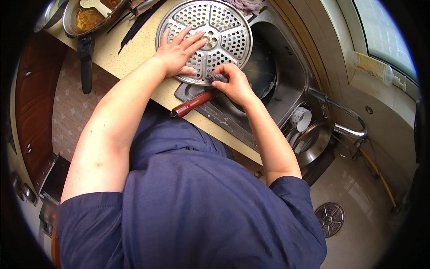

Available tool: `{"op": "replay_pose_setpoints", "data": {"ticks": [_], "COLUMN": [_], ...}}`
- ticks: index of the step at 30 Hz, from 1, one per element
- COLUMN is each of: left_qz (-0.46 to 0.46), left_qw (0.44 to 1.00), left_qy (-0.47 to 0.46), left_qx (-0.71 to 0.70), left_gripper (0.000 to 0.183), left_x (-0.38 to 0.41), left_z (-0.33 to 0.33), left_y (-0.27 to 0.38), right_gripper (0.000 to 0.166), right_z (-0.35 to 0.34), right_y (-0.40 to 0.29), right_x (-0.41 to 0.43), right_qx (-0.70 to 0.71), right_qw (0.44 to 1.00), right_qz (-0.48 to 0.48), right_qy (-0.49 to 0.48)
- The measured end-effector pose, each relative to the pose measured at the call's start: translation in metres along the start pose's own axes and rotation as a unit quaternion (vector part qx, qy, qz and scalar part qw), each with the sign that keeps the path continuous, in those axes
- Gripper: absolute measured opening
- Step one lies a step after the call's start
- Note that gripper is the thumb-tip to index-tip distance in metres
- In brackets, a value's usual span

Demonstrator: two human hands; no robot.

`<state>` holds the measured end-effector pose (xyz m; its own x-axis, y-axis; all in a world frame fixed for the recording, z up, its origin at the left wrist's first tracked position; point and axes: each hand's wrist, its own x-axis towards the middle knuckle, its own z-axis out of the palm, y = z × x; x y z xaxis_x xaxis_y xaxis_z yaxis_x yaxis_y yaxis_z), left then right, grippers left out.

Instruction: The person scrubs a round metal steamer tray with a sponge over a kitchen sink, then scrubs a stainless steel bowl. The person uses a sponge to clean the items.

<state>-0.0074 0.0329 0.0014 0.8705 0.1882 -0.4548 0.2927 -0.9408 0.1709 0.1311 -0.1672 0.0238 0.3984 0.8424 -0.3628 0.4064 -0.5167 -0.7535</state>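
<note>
A round perforated metal steamer rack (pixel 234 47) lies partly on the speckled countertop (pixel 116 64) and partly over the sink's edge. My left hand (pixel 179 53) rests flat on its left part, fingers spread. Between the fingertips and thumb of my right hand (pixel 235 82) is a dark grey scouring pad (pixel 217 76), against the rack's near rim. Below the rack, a reddish-brown pan handle (pixel 196 103) sticks out over the counter edge. Its connection to the dark round pan (pixel 260 70) in the sink is partly hidden by my right hand.
At the upper left stands a pan (pixel 90 18) with food residue and a white utensil, beside black chopsticks (pixel 139 25). A crumpled cloth (pixel 247 6) lies behind the rack. The faucet (pixel 349 131), a white cup (pixel 301 119) and a metal lid (pixel 314 144) are at the sink's right.
</note>
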Motion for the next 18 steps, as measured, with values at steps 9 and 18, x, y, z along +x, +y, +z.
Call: {"op": "replay_pose_setpoints", "data": {"ticks": [9,18], "left_qz": [-0.002,-0.01], "left_qw": [1.0,1.0], "left_qy": [-0.008,-0.012], "left_qx": [-0.009,-0.005], "left_gripper": [0.108,0.108], "left_x": [-0.001,-0.001], "left_z": [-0.003,-0.003], "left_y": [0.001,0.002], "right_gripper": [0.019,0.032], "right_z": [-0.01,-0.011], "right_y": [0.007,0.004], "right_x": [0.0,-0.016], "right_qx": [-0.161,-0.233], "right_qw": [0.982,0.936], "right_qz": [-0.062,-0.242], "right_qy": [0.075,0.106]}}
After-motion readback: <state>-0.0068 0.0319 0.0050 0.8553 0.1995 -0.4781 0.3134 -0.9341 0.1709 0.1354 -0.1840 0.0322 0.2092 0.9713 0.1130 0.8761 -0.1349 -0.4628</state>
